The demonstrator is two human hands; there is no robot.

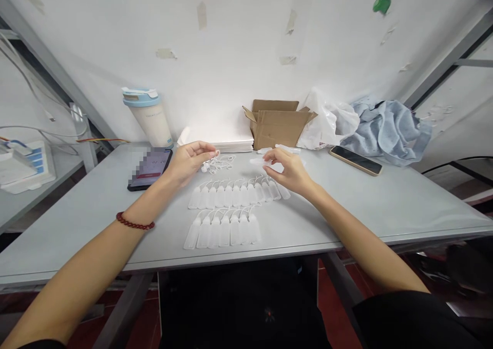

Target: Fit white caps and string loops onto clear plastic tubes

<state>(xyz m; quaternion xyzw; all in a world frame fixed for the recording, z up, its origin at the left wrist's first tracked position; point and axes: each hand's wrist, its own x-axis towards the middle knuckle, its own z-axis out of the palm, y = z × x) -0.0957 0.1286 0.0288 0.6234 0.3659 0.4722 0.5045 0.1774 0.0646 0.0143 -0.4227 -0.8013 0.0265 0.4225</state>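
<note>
My left hand is closed in a pinch at the fingertips on a thin white cord. Loose white cords lie in a tangle just under and beside those fingers. My right hand is curved around a translucent plastic sleeve, whose end sticks out left between thumb and fingers. More clear sleeves lie behind this hand. Nearer the front edge, translucent tags with white cords rest in two rows, a back row and a shorter front row.
A cardboard box, a white stack and a plastic bag line the wall. A cup and a phone stand left; another phone and blue cloth lie right. The table's front edge is close.
</note>
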